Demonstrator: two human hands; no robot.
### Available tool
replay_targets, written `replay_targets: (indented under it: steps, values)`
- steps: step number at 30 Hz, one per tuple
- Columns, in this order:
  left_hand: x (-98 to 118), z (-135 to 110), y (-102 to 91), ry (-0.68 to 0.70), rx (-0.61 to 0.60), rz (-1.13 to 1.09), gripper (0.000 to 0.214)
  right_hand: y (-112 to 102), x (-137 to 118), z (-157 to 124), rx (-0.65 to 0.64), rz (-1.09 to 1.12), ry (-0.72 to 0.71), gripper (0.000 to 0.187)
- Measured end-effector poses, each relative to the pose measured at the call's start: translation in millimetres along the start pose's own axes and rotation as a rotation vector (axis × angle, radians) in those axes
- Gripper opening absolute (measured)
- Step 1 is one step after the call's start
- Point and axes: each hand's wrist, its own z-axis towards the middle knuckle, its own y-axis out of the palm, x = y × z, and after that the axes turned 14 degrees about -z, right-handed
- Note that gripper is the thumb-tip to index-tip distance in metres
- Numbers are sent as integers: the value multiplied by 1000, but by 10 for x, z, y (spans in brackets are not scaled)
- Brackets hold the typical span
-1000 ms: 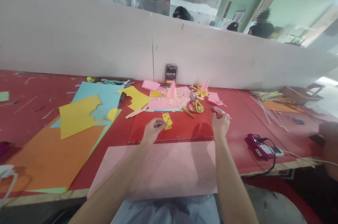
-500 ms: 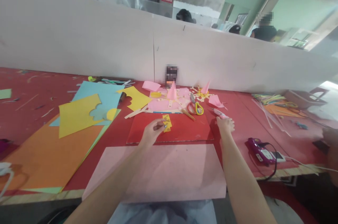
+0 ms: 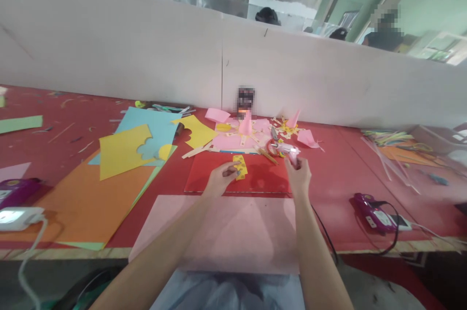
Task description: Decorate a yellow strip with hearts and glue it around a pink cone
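My left hand (image 3: 221, 181) pinches a small yellow paper piece with darker spots (image 3: 240, 166) above a red board (image 3: 268, 177). My right hand (image 3: 299, 177) is wrapped round the handle of a pink glue gun (image 3: 289, 149). Its nozzle points left, over the handles of a pair of scissors (image 3: 270, 146); a dark cable (image 3: 324, 230) runs down beside my right forearm. Behind the board stands a pink paper cone (image 3: 245, 125) on pink paper, with light sticks spread around it. A large pink sheet (image 3: 226, 232) lies in front, under my forearms.
Yellow (image 3: 122, 152), blue and orange sheets (image 3: 83, 203) overlap on the left. A second pink cone (image 3: 294, 119) stands behind the scissors. On the right lie a purple device (image 3: 375, 213) and thin strips. A white partition (image 3: 153, 52) borders the table's back.
My right hand has lifted the glue gun from the table at the right and brought it left, towards the yellow piece. My left hand keeps its pinch. The view has shifted slightly.
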Motion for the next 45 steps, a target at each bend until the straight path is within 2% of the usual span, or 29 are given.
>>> replay_targets:
  steps: [2, 5, 9, 12, 20, 32, 45]
  values:
    - [3, -4, -10, -1, 7, 4, 36, 88, -80, -187, 5, 112, -67, 38]
    - [15, -10, -18, 2, 19, 8, 37, 202, -101, -378, -9, 185, -88, 38]
    - [36, -18, 4, 6, 15, 2, 45, 290, -39, -508, -70, 145, -176, 41]
    - [44, -17, 27, 3, 21, -3, 54, 309, -22, -564, -67, 73, -225, 40]
    - [53, -11, 0, -4, 51, 12, 57, 338, -34, -599, -2, -80, -322, 36]
    - [45, -11, 4, 3, 39, 15, 57, 398, -11, -609, 67, -168, -382, 33]
    - [30, 3, -1, 2, 37, 24, 56, 398, -17, -609, 76, -182, -374, 33]
